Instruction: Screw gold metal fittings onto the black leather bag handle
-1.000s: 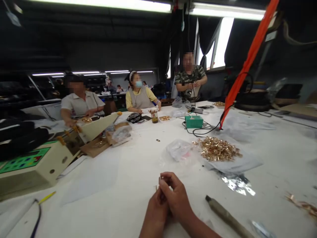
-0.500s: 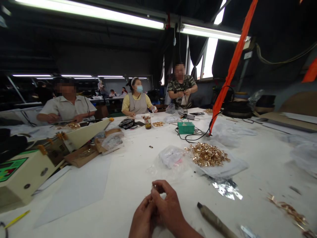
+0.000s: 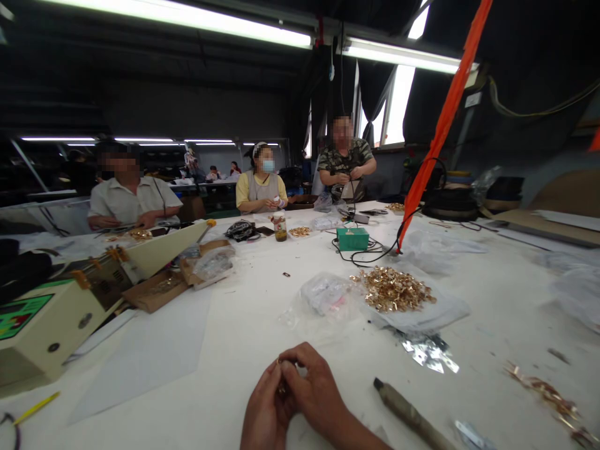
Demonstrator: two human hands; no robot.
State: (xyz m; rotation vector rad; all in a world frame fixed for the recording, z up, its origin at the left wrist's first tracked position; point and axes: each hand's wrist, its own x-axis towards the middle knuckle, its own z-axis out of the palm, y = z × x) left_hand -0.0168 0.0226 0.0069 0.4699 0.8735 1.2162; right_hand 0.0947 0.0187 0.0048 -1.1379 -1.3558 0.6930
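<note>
While both hands meet low at the near edge of the white table (image 3: 225, 350), they work on one tiny gold piece (image 3: 281, 389) pinched between them. The left hand (image 3: 265, 409) comes up from below with its fingers curled narrow around the piece, and the right hand (image 3: 312, 390) folds over from the right, its thumb and forefinger closed on the top of the same piece. The piece is so small and so covered by fingertips that its shape and long axis cannot be told; only a glint of gold shows in the gap where the two hands touch. It lies right at the fingertips of both hands, neither one nearer than the other.

Ahead and to the right, well apart from the hands, lies a heap of gold parts (image 3: 394, 290) on a clear plastic sheet, with a crumpled plastic bag (image 3: 323, 294) just beside it on the left. A dull grey rod-like tool (image 3: 405, 412) lies on the table near the right forearm, its long axis slanting from upper left to lower right, its near tip pointing toward the right wrist. Scraps of gold strip (image 3: 546, 394) lie farther right. A cream-coloured machine (image 3: 70, 306) sits at far left. Three other people sit across the table, busy with their own hands.
</note>
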